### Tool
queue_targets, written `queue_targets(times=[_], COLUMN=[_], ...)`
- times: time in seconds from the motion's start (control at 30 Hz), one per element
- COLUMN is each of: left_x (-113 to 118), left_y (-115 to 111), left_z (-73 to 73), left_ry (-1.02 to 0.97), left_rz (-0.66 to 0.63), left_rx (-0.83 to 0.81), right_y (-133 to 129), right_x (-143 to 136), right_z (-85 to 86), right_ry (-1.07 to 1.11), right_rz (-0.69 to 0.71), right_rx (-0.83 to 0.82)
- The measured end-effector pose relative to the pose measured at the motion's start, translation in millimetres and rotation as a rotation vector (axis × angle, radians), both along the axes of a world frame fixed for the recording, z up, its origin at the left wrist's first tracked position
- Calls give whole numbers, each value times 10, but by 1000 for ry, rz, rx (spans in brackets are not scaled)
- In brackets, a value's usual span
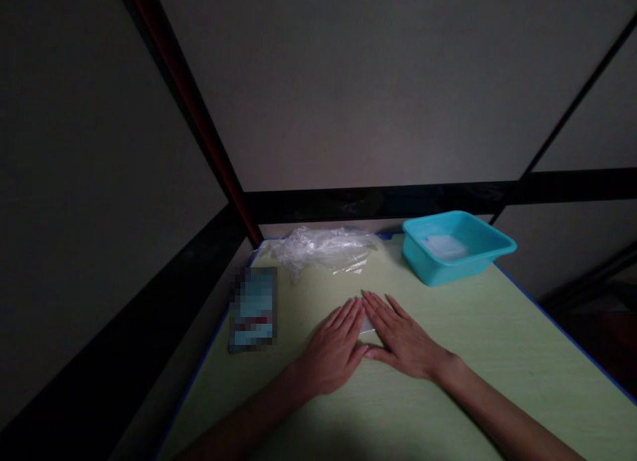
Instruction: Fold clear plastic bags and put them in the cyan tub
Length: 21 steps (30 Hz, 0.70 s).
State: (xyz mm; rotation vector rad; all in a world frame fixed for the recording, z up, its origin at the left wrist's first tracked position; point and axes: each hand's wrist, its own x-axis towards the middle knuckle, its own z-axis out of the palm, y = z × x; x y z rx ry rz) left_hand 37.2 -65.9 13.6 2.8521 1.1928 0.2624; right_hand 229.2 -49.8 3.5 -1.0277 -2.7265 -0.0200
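Note:
My left hand point(337, 347) lies flat on the table with its fingers stretched out. My right hand point(401, 336) rests flat beside it, fingers extended, and the fingertips and thumbs of both hands come close together. Between them shows a small piece of a thin, whitish flat sheet point(367, 324), mostly covered by my fingers. Whether it is plastic or paper I cannot tell.
Crumpled clear plastic point(323, 247) lies along the table's back edge. A turquoise plastic basin point(448, 274) with white flat pieces point(444, 247) inside stands at the back right. A blurred-out rectangular object point(253, 308) is at the left. Walls border the pale green table point(478, 315) behind and left.

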Motion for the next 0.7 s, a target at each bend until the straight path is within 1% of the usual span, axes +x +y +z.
queue_targets(times=[0.33, 0.53, 0.6, 0.7], left_x=[-10, -24, -54, -126], left_y=[6, 22, 50, 106], left_z=[-15, 11, 40, 93], left_ry=[-42, -29, -25, -28], left_rz=[-11, -23, -54, -135], left_rx=[-20, -43, -65, -121], right_y=[-20, -26, -21, -9], right_x=[-14, -23, -15, 4], right_z=[17, 33, 32, 21], right_ry=[-10, -28, -28, -27], right_rz=[-16, -30, -25, -15], right_rx=[-16, -45, -60, -80])
